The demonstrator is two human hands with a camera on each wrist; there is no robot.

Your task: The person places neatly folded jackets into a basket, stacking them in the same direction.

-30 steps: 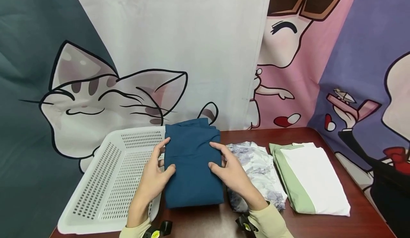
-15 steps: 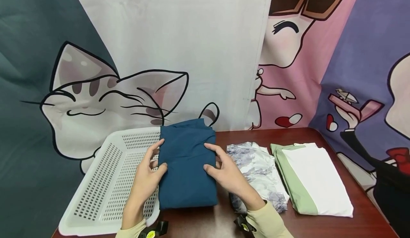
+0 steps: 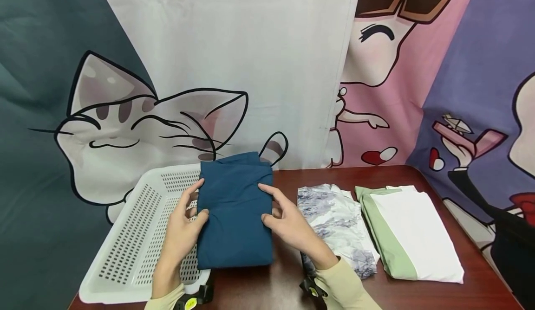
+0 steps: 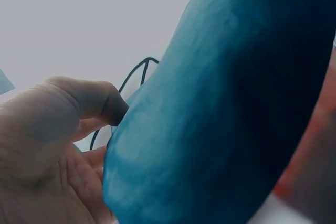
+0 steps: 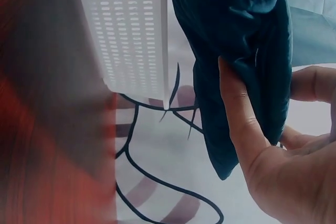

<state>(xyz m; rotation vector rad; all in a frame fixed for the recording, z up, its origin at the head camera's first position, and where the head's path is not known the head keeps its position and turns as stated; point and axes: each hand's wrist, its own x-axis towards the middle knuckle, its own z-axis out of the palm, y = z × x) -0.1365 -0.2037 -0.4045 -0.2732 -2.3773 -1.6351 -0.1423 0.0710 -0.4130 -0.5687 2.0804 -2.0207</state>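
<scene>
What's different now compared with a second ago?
The blue folded cloth has moved left, now covering more of the white basket in the head view. The left hand and right hand moved with it, both still gripping its sides. Basket, patterned cloth and green-and-white cloth stayed put.

By the head camera, the left grip [image 3: 179, 231], right grip [image 3: 290, 224] and worktop [image 3: 284, 284] are viewed forward and downward, with the backdrop [image 3: 292, 68] taken in. By the left wrist camera, the blue cloth [image 4: 178, 129] is faced very closely. By the right one, turned sideways, the cloth is seen near, the white basket [image 5: 128, 30] beyond; both are shared with the head view.
</scene>
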